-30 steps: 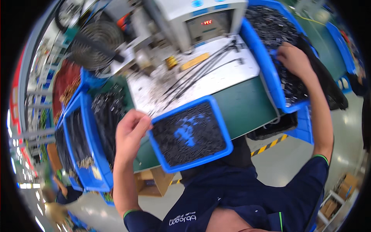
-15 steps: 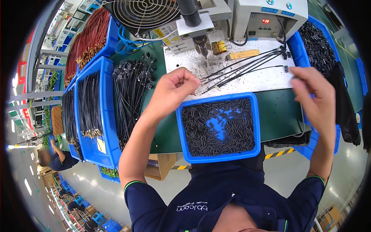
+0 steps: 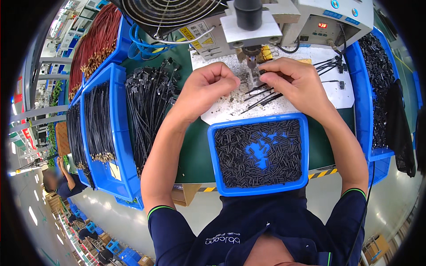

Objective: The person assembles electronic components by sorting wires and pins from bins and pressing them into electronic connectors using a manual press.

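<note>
My left hand (image 3: 205, 91) is closed in a pinch left of the bench machine's pointed tip (image 3: 251, 61); whatever its fingertips hold is too small to make out. On the other side of the tip, my right hand (image 3: 301, 84) pinches a small black piece (image 3: 262, 72) between thumb and forefinger. Several black cables with black connectors (image 3: 341, 66) lie on the speckled white board (image 3: 217, 116), partly hidden behind my right hand. Below both hands stands a blue tray (image 3: 259, 192) of short black tubes (image 3: 230, 164).
Bundled black cables (image 3: 148, 97) lie on the green mat at left, beside blue bins (image 3: 120, 128) of more cables. Red cables (image 3: 95, 48) fill a bin farther back. A blue bin of black parts (image 3: 377, 66) stands at right. A round fan grille (image 3: 171, 13) overhangs the back.
My right hand has come in from the right side to the machine's tip, with a small black piece in its fingers. My left hand stays pinched near the tip. The view has shifted slightly.
</note>
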The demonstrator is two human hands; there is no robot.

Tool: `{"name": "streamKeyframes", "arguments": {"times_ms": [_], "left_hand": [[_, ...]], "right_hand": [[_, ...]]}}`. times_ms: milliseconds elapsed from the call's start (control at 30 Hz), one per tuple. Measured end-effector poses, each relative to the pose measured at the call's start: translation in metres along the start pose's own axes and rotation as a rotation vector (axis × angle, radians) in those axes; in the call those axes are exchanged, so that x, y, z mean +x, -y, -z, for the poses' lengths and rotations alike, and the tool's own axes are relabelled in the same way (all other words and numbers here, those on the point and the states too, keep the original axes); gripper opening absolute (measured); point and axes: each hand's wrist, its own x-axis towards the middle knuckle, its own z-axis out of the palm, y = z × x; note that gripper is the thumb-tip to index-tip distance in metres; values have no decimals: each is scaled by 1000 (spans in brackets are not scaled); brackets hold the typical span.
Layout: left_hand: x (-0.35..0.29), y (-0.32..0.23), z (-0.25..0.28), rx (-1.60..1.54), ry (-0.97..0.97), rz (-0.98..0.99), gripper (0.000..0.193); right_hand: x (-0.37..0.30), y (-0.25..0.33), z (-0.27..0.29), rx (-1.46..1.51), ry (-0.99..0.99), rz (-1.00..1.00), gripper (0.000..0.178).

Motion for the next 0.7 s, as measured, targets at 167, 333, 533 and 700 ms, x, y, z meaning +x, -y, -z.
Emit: {"name": "streamKeyframes", "arguments": {"times_ms": [167,333,533,700], "left_hand": [[5,2,3,-70,42,-4,13],[9,3,5,-59,57,19,14],[12,4,5,-35,72,27,15],[14,2,3,-18,66,48,15]], "right_hand": [[-1,-3,-8,-19,-30,66,21],[-1,-5,-13,-29,-49,115,19],[1,-4,-15,-81,-49,173,17],[1,-5,-15,-132,-45,208,17]]}}
